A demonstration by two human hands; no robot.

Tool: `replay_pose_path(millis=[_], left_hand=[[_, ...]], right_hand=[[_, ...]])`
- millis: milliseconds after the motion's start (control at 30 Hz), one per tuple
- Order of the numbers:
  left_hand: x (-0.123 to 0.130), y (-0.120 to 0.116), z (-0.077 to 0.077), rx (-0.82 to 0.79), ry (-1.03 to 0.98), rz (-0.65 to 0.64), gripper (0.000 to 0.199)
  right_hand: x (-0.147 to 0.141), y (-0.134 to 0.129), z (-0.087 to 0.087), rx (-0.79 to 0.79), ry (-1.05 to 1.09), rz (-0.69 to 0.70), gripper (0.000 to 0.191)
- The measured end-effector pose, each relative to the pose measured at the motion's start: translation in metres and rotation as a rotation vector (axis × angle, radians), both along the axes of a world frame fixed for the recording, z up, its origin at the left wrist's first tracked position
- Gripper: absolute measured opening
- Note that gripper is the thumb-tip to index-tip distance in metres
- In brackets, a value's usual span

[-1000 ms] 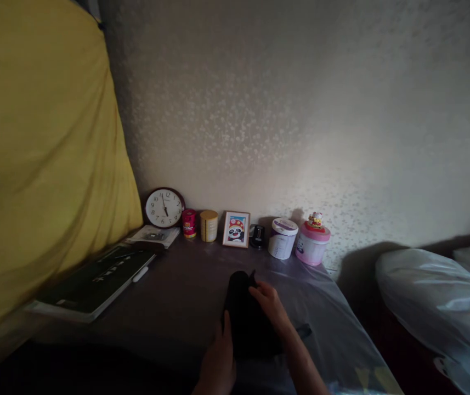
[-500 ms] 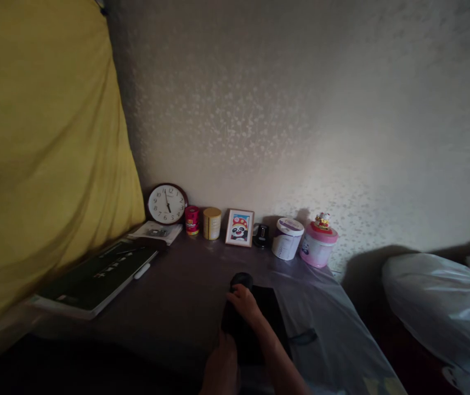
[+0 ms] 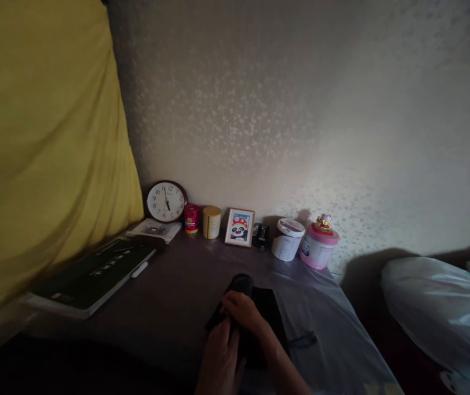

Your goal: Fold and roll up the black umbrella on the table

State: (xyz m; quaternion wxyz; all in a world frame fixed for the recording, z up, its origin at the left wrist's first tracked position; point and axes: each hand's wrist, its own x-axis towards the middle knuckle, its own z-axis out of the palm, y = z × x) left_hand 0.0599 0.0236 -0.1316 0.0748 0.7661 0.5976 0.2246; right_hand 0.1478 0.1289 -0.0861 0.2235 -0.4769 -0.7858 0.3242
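A black cylinder-like object (image 3: 241,282) with a rounded end lies in front of me, its exact kind too dark to make out. My right hand (image 3: 241,310) is closed over it from above. Just below, my left hand (image 3: 220,345) has its fingers bent close against the near part of the same object, partly in shadow. Under and beside the hands spreads a flat black cloth-like piece (image 3: 270,318). A dark strap loop (image 3: 304,340) lies to its right on the table. My palms hide most of the grip.
Along the wall stand a clock (image 3: 166,201), a red can (image 3: 191,219), a yellow can (image 3: 211,223), a panda picture frame (image 3: 239,227), a small black item (image 3: 261,236), a white tub (image 3: 288,240) and a pink-lidded tub (image 3: 319,245). A green board (image 3: 95,274) lies left.
My left hand has moved up to the black object beside the right hand. The right hand has shifted slightly nearer me, and the dark material now flares out on the left.
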Motion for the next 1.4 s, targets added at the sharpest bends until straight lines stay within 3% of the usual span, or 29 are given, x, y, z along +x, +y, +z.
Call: replay_pose_path(millis=[233,433,833,900,967,1100,1267,1400], left_hand=[[0.009,0.009,-0.034,-0.044,0.024,0.012,0.060],[0.016,0.013,-0.052,0.009,0.061,0.107,0.070],[0.014,0.013,-0.029,-0.304,-0.028,0.086,0.075],[0.015,0.013,-0.025,-0.338,-0.025,0.094,0.076],[0.016,0.013,-0.022,-0.347,-0.020,0.097,0.075],[0.014,0.011,-0.017,-0.315,-0.056,0.067,0.075],[0.008,0.003,-0.007,-0.300,-0.096,0.035,0.079],[0.003,0.000,-0.006,-0.312,-0.105,-0.013,0.087]], right_hand=[[0.009,-0.019,-0.001,0.285,-0.075,0.089,0.024],[0.025,0.003,-0.021,0.422,-0.042,0.152,0.028],[0.024,0.067,-0.032,0.514,-0.203,0.069,0.035],[0.023,0.072,-0.031,0.521,-0.238,0.013,0.035],[0.026,0.074,-0.029,0.507,-0.294,-0.132,0.033],[0.054,0.065,-0.028,0.496,-0.375,-0.421,0.031],[0.116,0.031,-0.044,0.569,-0.470,-0.429,0.037],[0.141,0.001,-0.061,0.512,-0.420,-0.455,0.039]])
